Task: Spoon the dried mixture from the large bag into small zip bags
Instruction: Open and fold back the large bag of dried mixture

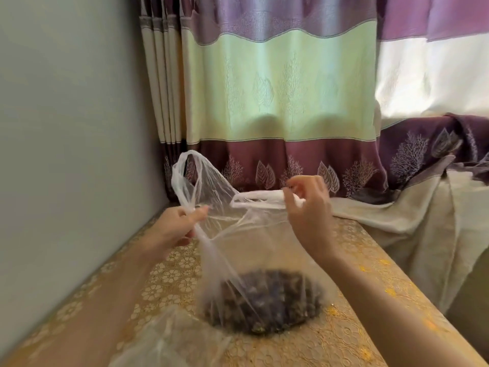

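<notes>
Left hand point(176, 227) pinches one handle of the large bag point(232, 234); right hand point(309, 207) fingers curl round the other. Dried mixture point(267, 300) sits below both hands on gold floral table point(169, 276) (corner spot). Grey wall point(66, 128) beside left fingers, curtain point(277, 102) beyond.

Pale grey-green wall point(66, 107), backlit purple-and-green curtain point(277, 83), gold floral-patterned table point(370, 327), beige cloth point(412, 229) alongside.

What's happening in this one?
A person is pulling open a clear bag on the table. The left hand grips one handle, the right hand pinches the other. The dried mixture sits in the bottom. No spoon is visible.
</notes>
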{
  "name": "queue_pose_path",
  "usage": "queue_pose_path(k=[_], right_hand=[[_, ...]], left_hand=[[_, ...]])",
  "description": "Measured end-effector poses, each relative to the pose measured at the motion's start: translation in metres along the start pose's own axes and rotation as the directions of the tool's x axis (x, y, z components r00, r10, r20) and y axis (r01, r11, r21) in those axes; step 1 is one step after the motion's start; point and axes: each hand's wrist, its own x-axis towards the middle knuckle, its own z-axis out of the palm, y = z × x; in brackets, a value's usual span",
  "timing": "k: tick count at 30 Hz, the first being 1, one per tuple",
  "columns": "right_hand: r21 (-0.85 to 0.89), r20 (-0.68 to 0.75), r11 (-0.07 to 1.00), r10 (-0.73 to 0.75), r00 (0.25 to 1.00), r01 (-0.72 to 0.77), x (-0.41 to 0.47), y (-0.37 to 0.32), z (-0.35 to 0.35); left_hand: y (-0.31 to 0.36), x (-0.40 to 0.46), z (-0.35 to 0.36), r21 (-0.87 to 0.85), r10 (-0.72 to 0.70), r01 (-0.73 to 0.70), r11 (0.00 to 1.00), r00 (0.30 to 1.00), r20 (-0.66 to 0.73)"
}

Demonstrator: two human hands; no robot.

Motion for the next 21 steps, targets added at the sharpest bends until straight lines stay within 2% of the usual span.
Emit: queue_pose_path(k=[2, 3, 4, 6, 8, 10, 13, 15, 19, 21], right_hand=[[-0.023, 0.165, 0.954, -0.292, 0.942, 0.300, -0.006, -0.018, 0.008], [-0.021, 0.311, 0.916, -0.375, 0.873, 0.401, -0.009, -0.022, 0.014], [-0.014, 0.473, 0.892, -0.392, 0.789, 0.452, -0.012, -0.025, 0.018], [-0.071, 0.702, 0.871, -0.302, 0.645, 0.486, -0.016, -0.021, 0.025], [-0.158, 0.803, 0.873, -0.160, 0.575, 0.462, -0.017, -0.011, 0.028], [-0.166, 0.834, 0.903, -0.086, 0.545, 0.396, -0.018, -0.004, 0.025], [-0.096, 0.837, 0.956, -0.072, 0.542, 0.276, -0.026, 0.005, 0.012], [-0.118, 0.817, 0.968, -0.033, 0.576, 0.222, -0.029, 0.013, -0.001], [-0.191, 0.625, 0.974, 0.023, 0.780, 0.125, -0.037, 0.043, -0.027], [-0.214, 0.507, 0.969, 0.002, 0.862, 0.124, -0.043, 0.054, -0.038]], left_hand=[[0.001, -0.008, 0.004, -0.021, 0.006, -0.004, 1.000, 0.996, 0.091], [0.001, -0.011, 0.006, -0.058, 0.014, -0.007, 0.998, 0.993, 0.114], [0.002, -0.014, 0.007, -0.098, 0.017, -0.004, 0.995, 0.991, 0.129], [0.004, -0.019, 0.008, -0.200, -0.004, 0.034, 0.979, 0.988, 0.153], [0.003, -0.021, 0.007, -0.353, -0.034, 0.100, 0.930, 0.981, 0.189], [-0.001, -0.022, 0.005, -0.531, -0.042, 0.161, 0.832, 0.972, 0.229], [-0.011, -0.021, 0.004, -0.727, -0.039, 0.206, 0.655, 0.970, 0.241], [-0.020, -0.021, 0.002, -0.811, -0.056, 0.220, 0.543, 0.972, 0.227], [-0.043, -0.020, -0.002, -0.939, -0.115, 0.265, 0.218, 0.963, 0.245], [-0.053, -0.023, -0.002, -0.933, -0.140, 0.321, 0.160, 0.943, 0.300]])
